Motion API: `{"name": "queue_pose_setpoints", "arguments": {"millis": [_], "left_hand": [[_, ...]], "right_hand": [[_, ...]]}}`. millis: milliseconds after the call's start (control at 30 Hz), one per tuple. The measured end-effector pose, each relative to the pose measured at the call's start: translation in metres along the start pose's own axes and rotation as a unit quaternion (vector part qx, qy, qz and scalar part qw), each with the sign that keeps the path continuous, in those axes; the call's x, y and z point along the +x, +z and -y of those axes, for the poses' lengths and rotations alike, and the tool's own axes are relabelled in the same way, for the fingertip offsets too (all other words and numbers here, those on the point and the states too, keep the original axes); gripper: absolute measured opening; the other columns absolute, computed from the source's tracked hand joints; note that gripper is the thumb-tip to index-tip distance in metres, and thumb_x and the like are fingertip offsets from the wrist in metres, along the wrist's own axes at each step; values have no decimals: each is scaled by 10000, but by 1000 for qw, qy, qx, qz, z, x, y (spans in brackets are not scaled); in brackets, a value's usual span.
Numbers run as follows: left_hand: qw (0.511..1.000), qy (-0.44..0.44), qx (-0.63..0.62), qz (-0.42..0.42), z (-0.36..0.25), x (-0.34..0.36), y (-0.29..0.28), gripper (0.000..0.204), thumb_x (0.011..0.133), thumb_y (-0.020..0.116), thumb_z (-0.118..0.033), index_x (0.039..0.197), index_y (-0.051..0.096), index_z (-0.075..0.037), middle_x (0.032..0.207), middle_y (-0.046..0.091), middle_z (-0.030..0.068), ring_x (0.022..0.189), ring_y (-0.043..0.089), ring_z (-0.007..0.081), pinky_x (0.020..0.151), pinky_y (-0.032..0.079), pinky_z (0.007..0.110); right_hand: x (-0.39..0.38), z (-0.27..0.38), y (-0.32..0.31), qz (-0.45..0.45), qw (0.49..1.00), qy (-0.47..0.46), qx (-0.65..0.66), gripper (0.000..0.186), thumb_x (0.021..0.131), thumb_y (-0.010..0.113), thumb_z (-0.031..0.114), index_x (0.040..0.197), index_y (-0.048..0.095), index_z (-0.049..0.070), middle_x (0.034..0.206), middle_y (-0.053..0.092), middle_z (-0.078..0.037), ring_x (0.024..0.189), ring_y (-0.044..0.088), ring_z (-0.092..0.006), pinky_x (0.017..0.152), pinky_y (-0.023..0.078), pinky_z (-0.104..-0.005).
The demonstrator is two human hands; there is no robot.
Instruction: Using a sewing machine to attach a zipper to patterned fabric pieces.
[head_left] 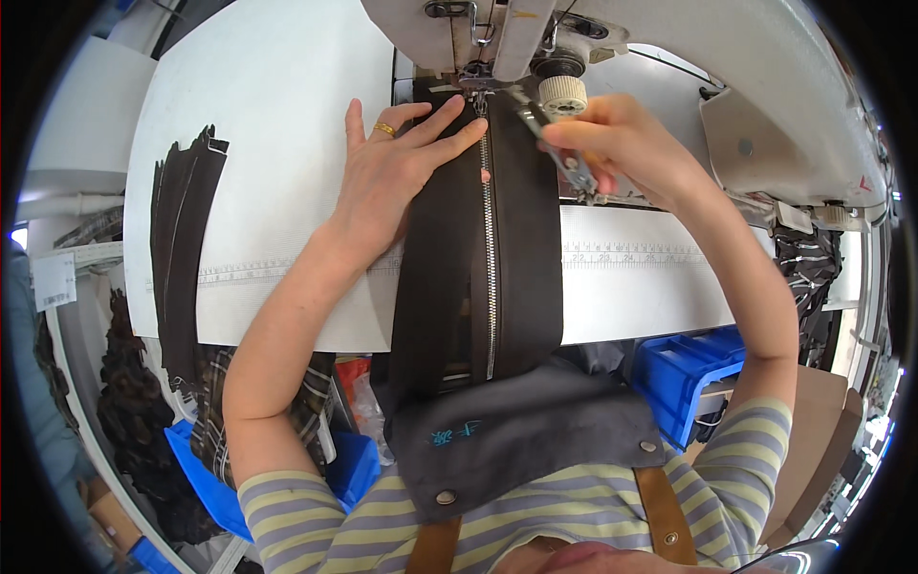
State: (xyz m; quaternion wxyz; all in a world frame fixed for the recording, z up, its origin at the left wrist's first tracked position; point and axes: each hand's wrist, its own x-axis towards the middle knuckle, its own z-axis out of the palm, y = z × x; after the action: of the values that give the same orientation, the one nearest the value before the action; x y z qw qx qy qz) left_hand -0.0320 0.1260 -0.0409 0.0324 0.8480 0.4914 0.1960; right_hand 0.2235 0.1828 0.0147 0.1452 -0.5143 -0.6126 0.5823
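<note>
"Black zippered cloth (526, 249) runs under the sewing machine (660, 29), left hand (392, 177) splayed on it!"

"Right hand (622, 143) clenched round a metal tool (574, 165), close beside that cream knob (562, 94)!"

"Dark strips (186, 220) lie left, on the white surface (287, 172)."

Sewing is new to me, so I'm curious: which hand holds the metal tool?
The right hand, closed around the metal tool. The left hand, with the gold ring, lies spread on the dark cloth instead.
</note>
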Motion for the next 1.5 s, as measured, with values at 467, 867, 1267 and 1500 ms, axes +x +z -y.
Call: {"name": "queue_pose_setpoints", "arguments": {"millis": [467,867,1267,1500], "left_hand": [[1000,-1,9,4,1,0,1,660,736,697,-1,1335,592,-258,1414,548,56,1261,494,287,1102,127,679],[1000,-2,24,3,0,0,1,627,759,699,-51,1339,589,-262,1416,548,47,1263,495,277,1108,130,669],[1000,-3,0,-14,0,0,2,546,786,715,-153,1312,617,-262,1395,567,50,1258,499,274,1117,121,657],[1000,-4,11,-8,0,0,2,515,810,700,-175,1311,617,-262,1394,568,54,1267,494,281,1112,110,672]], "right_hand": [[27,11,-3,85,991,31,101,209,847,706,193,719,638,43,628,598,-3,409,453,-54,433,363,-197],[21,-1,15,42,985,48,161,230,957,624,246,932,610,18,749,683,-88,558,659,-109,506,506,-195],[-27,-27,-26,-1,998,55,-13,164,928,642,191,955,659,29,803,676,-71,534,629,-137,495,504,-251],[-15,-32,-13,-204,860,-342,-320,207,864,683,161,1051,681,73,877,645,-87,734,646,-277,654,520,-380]]}}
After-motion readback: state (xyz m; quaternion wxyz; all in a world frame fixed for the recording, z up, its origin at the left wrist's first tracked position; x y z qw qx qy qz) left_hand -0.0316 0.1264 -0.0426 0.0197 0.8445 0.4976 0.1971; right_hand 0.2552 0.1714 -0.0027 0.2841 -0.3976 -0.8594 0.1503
